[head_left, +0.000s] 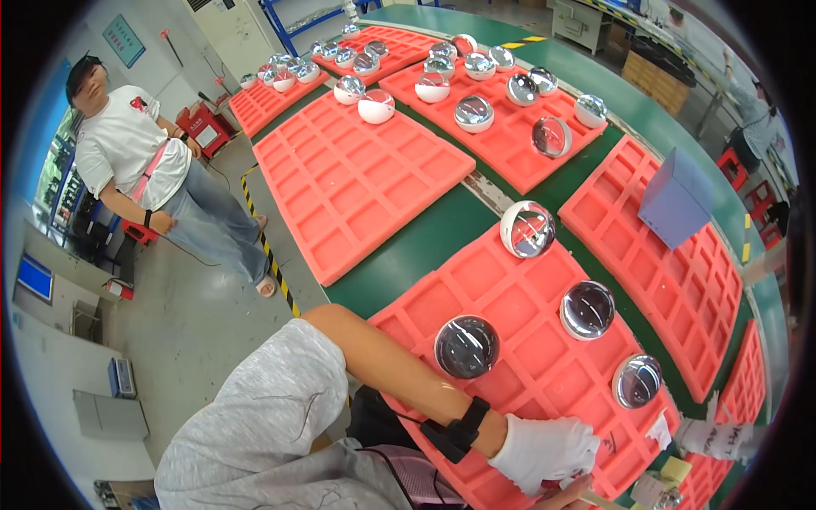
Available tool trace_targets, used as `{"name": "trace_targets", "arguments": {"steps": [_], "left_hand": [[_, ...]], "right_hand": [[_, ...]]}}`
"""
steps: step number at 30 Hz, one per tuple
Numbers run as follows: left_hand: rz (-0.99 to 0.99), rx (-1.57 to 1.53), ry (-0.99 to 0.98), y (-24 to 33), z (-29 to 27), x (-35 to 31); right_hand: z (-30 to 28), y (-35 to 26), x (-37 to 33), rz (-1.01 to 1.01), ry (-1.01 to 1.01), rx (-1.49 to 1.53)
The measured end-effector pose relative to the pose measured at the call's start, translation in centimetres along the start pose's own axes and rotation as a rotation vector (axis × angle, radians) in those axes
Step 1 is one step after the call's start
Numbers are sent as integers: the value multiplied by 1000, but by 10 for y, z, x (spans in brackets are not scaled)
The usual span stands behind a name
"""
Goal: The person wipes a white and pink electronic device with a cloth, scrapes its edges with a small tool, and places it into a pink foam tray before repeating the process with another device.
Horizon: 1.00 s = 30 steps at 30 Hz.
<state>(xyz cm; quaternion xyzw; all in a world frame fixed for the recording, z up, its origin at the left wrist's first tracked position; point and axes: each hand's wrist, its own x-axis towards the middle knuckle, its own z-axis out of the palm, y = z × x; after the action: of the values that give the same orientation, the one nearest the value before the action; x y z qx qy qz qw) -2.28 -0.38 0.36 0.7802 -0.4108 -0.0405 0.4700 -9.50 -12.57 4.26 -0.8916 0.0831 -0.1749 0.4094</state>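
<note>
My left hand, in a white glove with a black band on the wrist, reaches over the near red foam tray. Its fingers are curled, and what they hold is hidden. A small red spot shows just under the glove. Bare fingers touch it at the lower edge, seemingly my right hand, mostly cut off. Around my left arm, shiny clear-topped balls sit on the tray: one ball beside the forearm, another farther off, a third to the right, and a white-backed ball at the far edge.
More red trays lie on the green table, one bare-celled tray and one full of balls. A blue-grey box stands on the right tray. A person stands at left. Wrapped items sit at lower right.
</note>
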Motion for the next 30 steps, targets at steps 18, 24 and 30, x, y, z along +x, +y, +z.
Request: {"name": "trace_targets", "arguments": {"steps": [18, 24, 30], "left_hand": [[-2, 15, 6, 22, -19, 6], [54, -59, 20, 6, 5, 3], [20, -35, -1, -4, -10, 3]], "right_hand": [[-10, 13, -9, -290, -100, -173], [-12, 47, -10, 106, -9, 179], [-13, 30, 5, 343, -175, 417]]}}
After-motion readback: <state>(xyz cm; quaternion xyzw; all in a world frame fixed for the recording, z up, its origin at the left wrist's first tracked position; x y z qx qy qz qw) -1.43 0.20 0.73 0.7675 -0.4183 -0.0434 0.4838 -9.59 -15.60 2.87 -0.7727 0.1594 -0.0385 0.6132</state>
